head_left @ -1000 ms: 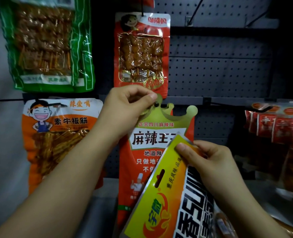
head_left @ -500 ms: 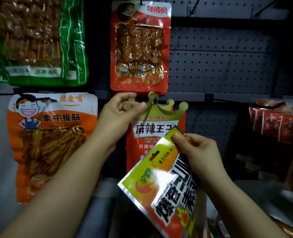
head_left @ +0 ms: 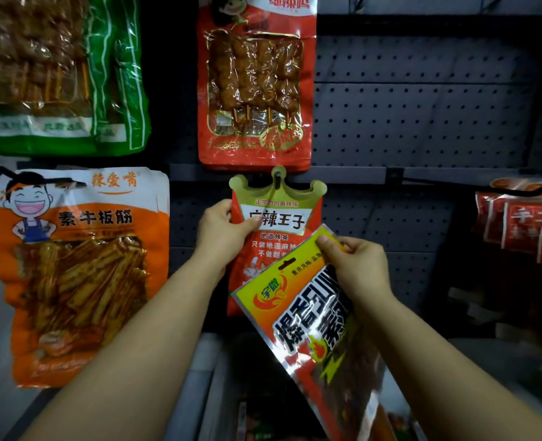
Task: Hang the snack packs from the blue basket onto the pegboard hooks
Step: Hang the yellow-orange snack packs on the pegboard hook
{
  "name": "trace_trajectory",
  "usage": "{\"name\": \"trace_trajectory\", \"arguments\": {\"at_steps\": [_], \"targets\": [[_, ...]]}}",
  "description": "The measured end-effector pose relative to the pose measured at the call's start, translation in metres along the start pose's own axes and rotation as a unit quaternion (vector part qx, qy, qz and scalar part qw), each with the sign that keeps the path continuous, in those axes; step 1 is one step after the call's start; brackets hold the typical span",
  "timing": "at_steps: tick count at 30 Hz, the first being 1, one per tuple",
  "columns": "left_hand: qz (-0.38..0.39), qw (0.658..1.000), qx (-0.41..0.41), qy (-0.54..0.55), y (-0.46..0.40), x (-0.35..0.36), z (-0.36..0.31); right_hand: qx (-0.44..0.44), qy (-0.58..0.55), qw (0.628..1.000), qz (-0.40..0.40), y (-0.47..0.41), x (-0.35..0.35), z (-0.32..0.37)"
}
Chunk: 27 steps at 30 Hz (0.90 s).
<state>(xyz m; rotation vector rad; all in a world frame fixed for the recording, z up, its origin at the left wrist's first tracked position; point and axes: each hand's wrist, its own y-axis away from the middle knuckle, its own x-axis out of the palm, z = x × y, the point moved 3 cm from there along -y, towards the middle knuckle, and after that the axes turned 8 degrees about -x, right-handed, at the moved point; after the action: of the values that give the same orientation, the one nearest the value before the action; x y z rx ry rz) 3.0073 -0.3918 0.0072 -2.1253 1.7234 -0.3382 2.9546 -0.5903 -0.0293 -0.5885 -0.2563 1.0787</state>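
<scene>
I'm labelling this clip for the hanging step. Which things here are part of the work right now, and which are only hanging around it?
In the job:
left hand, shut on the crown-topped red pack
its hook
right hand, holding the yellow pack

Just there:
orange pack
green pack
red skewer pack
small red packs

I count two hands of mine, the left hand (head_left: 223,229) and the right hand (head_left: 355,268), and each grips one pack. Four single packs hang on the pegboard (head_left: 422,116): one green pack (head_left: 56,74), one red skewer pack (head_left: 255,81), one orange pack (head_left: 75,268) and one crown-topped pack (head_left: 279,214). One yellow pack (head_left: 311,319) is off the board. One bunch of red packs (head_left: 527,224) hangs at right; I cannot tell its number
</scene>
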Motion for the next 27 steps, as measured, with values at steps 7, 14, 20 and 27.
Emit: {"name": "trace_trajectory", "arguments": {"at_steps": [7, 14, 20, 27], "targets": [[-0.07, 0.997, 0.011, 0.006, 0.016, -0.01, 0.012, -0.056, -0.037, 0.996, -0.055, 0.014, -0.027, -0.01], [0.079, 0.991, 0.037, 0.102, 0.099, 0.006, -0.014, -0.107, -0.074, 0.978, -0.163, 0.044, -0.069, 0.015], [0.194, 0.969, 0.035, 0.146, 0.14, 0.044, -0.046, -0.11, -0.103, 0.967, -0.204, 0.078, -0.112, 0.033], [0.193, 0.961, 0.142, 0.141, 0.158, 0.08, -0.094, -0.214, -0.063, 0.947, -0.231, 0.083, -0.172, 0.068]]}}
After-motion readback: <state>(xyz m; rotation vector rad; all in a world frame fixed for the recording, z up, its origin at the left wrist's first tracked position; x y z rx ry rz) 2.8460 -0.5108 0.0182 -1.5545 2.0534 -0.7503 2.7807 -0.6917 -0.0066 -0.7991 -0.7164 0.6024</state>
